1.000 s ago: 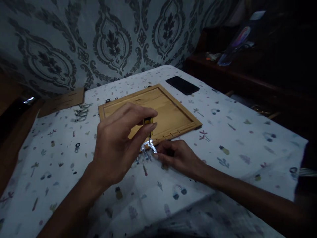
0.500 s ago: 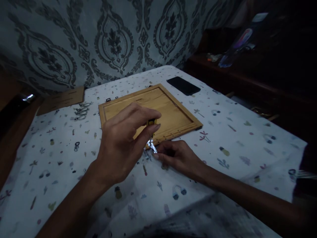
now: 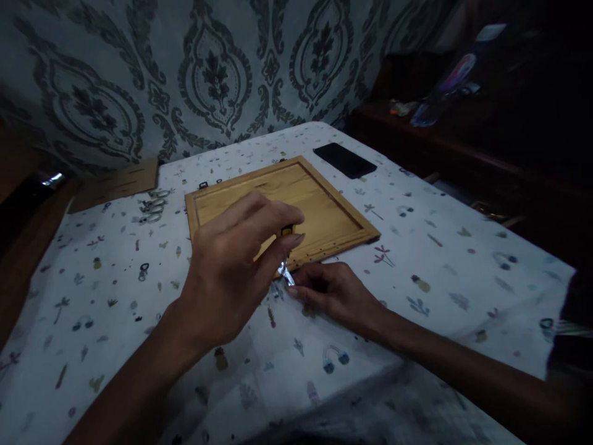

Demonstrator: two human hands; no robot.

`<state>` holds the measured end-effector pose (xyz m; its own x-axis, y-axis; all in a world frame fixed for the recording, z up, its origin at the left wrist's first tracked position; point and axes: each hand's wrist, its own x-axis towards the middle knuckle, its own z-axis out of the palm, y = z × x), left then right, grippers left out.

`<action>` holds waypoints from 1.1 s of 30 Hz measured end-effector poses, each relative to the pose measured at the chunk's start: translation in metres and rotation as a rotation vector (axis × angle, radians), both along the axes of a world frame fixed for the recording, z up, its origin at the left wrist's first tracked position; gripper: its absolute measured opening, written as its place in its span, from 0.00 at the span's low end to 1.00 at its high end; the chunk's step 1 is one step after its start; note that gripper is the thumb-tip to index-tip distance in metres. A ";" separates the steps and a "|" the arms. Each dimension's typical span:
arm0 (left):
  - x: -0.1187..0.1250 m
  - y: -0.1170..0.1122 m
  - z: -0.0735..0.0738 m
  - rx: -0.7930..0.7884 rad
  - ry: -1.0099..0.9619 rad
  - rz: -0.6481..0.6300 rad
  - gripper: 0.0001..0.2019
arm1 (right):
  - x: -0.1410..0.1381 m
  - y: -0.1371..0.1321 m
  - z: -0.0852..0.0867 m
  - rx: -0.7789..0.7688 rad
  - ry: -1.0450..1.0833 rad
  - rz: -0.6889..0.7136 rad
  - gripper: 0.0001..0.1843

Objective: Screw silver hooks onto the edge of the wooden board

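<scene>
My left hand [image 3: 227, 266] is closed around the yellow and black handle of a small screwdriver [image 3: 288, 230], thumb and fingers pinching it from either side. Its tip points down at a shiny metal hook [image 3: 285, 273] on the near edge of a framed wooden board [image 3: 301, 210]. With thumb and forefinger, my right hand [image 3: 331, 290] grips the outer end of that metal piece. Small dark holes dot the board's near rim. Where the screwdriver tip meets the metal is partly hidden by my left thumb.
Several metal hooks [image 3: 154, 207] lie to the left, near a piece of brown cardboard [image 3: 118, 183]. A black phone [image 3: 345, 160] rests beyond the board's right corner. At the back right, a plastic bottle [image 3: 456, 77] stands on dark furniture. The patterned tablecloth [image 3: 407, 259] covers the table.
My left fingers have shifted slightly to the right around the screwdriver handle, which shows less of its shaft. My right hand keeps its place on the metal hook.
</scene>
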<state>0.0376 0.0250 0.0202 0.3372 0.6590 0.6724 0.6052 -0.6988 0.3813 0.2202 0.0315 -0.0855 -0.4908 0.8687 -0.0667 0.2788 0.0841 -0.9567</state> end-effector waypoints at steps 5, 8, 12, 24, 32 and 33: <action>-0.001 -0.001 0.000 0.004 0.025 0.028 0.05 | -0.001 0.000 0.001 -0.027 0.011 -0.011 0.16; 0.000 -0.001 0.000 0.012 0.038 0.048 0.05 | 0.000 0.000 0.001 -0.040 0.027 -0.010 0.16; 0.000 -0.001 0.000 0.017 0.047 0.049 0.04 | 0.000 0.000 0.001 -0.032 0.034 -0.004 0.14; -0.003 -0.001 -0.001 -0.036 0.060 -0.015 0.07 | -0.001 -0.002 0.003 -0.053 -0.006 -0.018 0.17; -0.001 0.002 -0.006 0.038 0.059 0.055 0.06 | -0.003 -0.001 0.004 -0.060 -0.028 -0.051 0.17; -0.001 0.002 -0.006 0.030 0.056 0.052 0.06 | -0.003 -0.001 0.004 -0.054 -0.029 -0.050 0.17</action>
